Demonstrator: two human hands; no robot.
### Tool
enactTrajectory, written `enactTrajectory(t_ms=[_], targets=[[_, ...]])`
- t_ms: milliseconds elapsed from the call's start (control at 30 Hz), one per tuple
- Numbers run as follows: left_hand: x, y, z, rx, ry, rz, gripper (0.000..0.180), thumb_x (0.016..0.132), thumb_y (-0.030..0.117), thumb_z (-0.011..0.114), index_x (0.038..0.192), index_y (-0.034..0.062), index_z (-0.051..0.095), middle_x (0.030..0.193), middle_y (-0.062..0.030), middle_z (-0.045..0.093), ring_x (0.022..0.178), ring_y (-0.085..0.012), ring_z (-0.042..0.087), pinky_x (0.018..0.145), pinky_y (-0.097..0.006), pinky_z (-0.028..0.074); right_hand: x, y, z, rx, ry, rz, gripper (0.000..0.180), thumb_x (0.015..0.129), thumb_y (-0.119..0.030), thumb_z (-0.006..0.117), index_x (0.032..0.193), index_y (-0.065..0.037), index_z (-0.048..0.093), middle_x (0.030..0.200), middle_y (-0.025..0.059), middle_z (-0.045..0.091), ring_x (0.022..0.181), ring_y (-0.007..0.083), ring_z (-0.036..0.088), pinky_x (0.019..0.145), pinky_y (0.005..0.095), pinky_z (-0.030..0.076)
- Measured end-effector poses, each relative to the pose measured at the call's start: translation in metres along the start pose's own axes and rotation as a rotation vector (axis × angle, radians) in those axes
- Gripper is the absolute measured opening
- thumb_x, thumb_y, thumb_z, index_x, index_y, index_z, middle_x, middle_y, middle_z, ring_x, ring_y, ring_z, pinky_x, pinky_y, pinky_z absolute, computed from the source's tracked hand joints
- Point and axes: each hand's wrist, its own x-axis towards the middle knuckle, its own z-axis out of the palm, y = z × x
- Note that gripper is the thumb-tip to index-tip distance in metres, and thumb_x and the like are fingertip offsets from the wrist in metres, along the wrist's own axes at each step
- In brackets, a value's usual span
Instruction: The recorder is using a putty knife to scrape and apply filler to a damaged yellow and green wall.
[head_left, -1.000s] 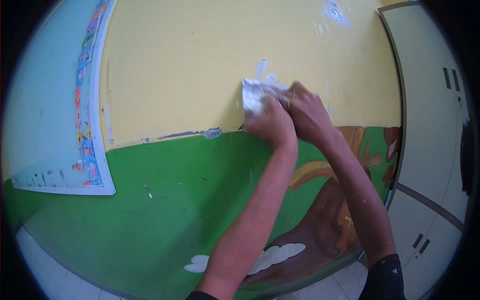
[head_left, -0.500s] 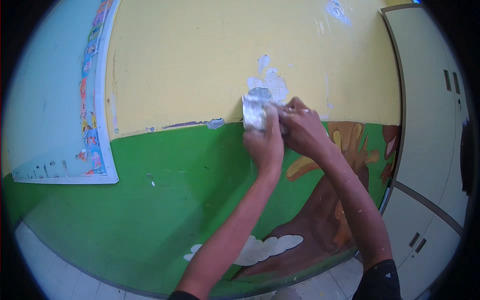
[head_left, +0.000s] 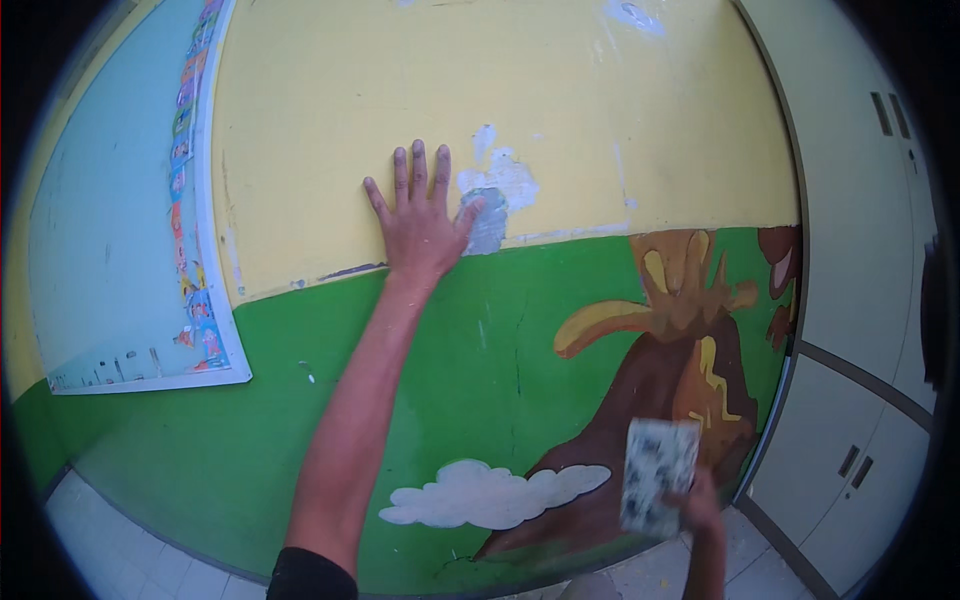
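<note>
My left hand (head_left: 423, 225) lies flat on the yellow wall (head_left: 320, 120), fingers spread and pointing up. Its thumb touches a bare grey patch (head_left: 487, 230) where the paint is gone. Just above that are whitish peeled patches (head_left: 510, 178). Low on the right, my right hand (head_left: 700, 502) grips a flat rectangular scraper (head_left: 660, 475), its face mottled white and dark. The scraper is held away from the peeled area, in front of the painted volcano (head_left: 625, 410). Motion blurs the right hand a little, and its far fingers are hidden.
A white-framed board (head_left: 105, 250) with a colourful border hangs on the left. Pale cabinets (head_left: 850, 250) with dark handles stand at the right. The lower wall (head_left: 450, 390) is green with a painted white cloud (head_left: 495, 497). Light floor tiles (head_left: 130, 545) run along its base.
Both hands were together on the scraper against the wall. My left hand has let go and now rests flat on the wall to the left; my right has carried the scraper down and right.
</note>
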Motion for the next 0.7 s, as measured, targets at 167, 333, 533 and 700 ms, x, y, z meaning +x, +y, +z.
enactTrajectory(t_ms=[167,333,533,700], targets=[[-0.039,0.097,0.031,-0.178,-0.273,0.471,0.079,0.093,0.061,0.058,0.159,0.0240,0.036,0.168,-0.0059,0.027,0.157,-0.0266,0.018,0.124,-0.065,0.004,-0.073,0.153,0.008,1.143,-0.050,0.619,0.058,0.076,0.010,0.057,0.133,0.002,0.059,0.123,0.0193,0.070,0.105,0.0354,0.072,0.094,0.0502,0.059],[-0.082,0.111,0.043,-0.328,-0.449,0.989,0.076,0.092,0.059,0.059,0.156,0.0254,0.039,0.165,-0.0053,0.033,0.156,-0.0253,0.021,0.127,-0.058,0.008,-0.120,0.149,0.031,1.360,-0.181,0.724,0.039,0.094,-0.023,0.061,0.125,0.000,0.065,0.118,0.0150,0.072,0.104,0.0325,0.070,0.094,0.0448,0.057],[-0.021,0.028,0.011,-0.024,-0.151,0.381,0.070,0.097,0.062,0.051,0.158,0.0296,0.039,0.166,-0.0048,0.033,0.155,-0.0260,0.025,0.126,-0.057,0.014,-0.125,0.222,0.036,1.194,-0.032,0.847,0.036,0.093,-0.023,0.063,0.121,-0.002,0.066,0.107,0.0122,0.075,0.095,0.0286,0.073,0.088,0.0432,0.060],[-0.038,-0.034,-0.014,0.145,-0.130,0.210,0.065,0.101,0.058,0.046,0.159,0.0293,0.037,0.167,-0.0035,0.031,0.155,-0.0271,0.025,0.125,-0.058,0.013,-0.122,0.230,0.054,1.152,-0.078,0.897,0.034,0.092,-0.023,0.063,0.118,-0.001,0.067,0.107,0.0121,0.075,0.093,0.0282,0.073,0.086,0.0417,0.060]])
